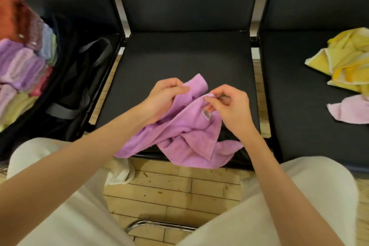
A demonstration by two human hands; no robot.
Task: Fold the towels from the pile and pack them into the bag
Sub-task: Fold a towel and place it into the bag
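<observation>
Three black chair seats stand in a row; on the middle seat (179, 54) lies one crumpled purple towel (185, 138), its edge pinched by both the left hand (165, 96) and right hand (229, 104). One open black bag (79, 86) of folded towels sits left, and the pile (347, 60) of yellow and pale pink towels right.

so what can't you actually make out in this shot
- Yellow towels, head view: the right edge cuts the pile, so its count is unknown.
- Pale pink towel: also cut by the right edge.
- Black bag: the left edge and the folded towels inside hide its depth and free room.
- Tag on the purple towel: print too small to read.
- Right hand: curled fingers hide its grip on the hem.
- Left hand: covers the towel corner.
</observation>
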